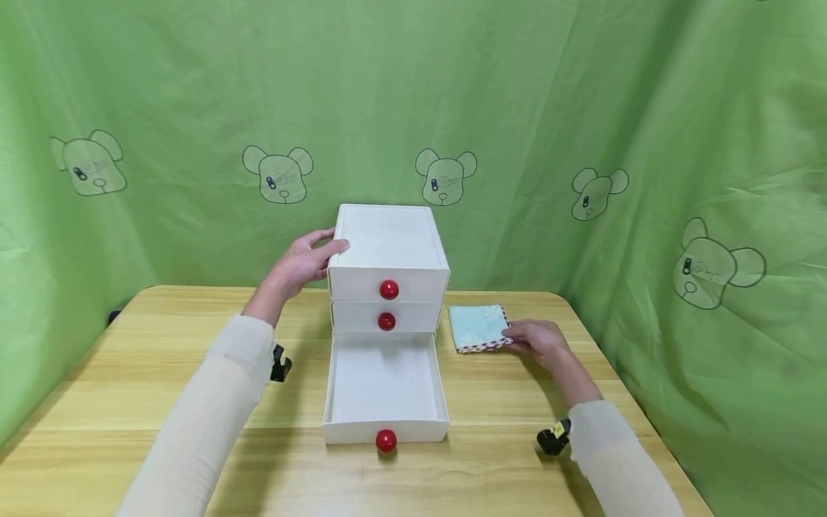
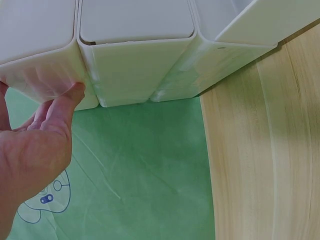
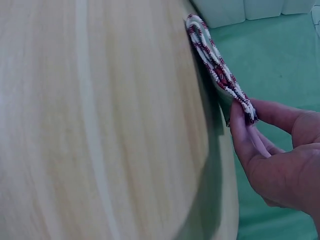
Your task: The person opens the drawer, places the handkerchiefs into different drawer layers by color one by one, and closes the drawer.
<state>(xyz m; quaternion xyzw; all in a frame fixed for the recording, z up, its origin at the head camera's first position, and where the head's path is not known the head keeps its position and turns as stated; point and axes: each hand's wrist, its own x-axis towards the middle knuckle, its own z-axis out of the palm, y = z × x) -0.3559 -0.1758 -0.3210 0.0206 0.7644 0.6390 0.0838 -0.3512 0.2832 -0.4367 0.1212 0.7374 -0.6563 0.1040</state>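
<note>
A white drawer unit (image 1: pixel 390 233) with red round knobs stands on the table, its bottom drawer (image 1: pixel 386 388) pulled out with a bare floor showing. My left hand (image 1: pixel 306 260) rests on the unit's upper left edge, thumb on top and fingers along the side. In the left wrist view those fingers (image 2: pixel 65 107) lie against the side of the top section. At the right, my right hand (image 1: pixel 536 339) pinches the corner of a folded light-blue towel (image 1: pixel 477 327) with a checked edge. From the right wrist, the towel's layered edge (image 3: pixel 217 67) shows between thumb and fingers, raised over the table.
The upper two drawers, with a top knob (image 1: pixel 389 289) and middle knob (image 1: pixel 386 321), are closed. Pale wood covers the tabletop (image 1: pixel 491 474). A green curtain (image 1: pixel 362 86) with printed bear heads hangs behind and along both sides.
</note>
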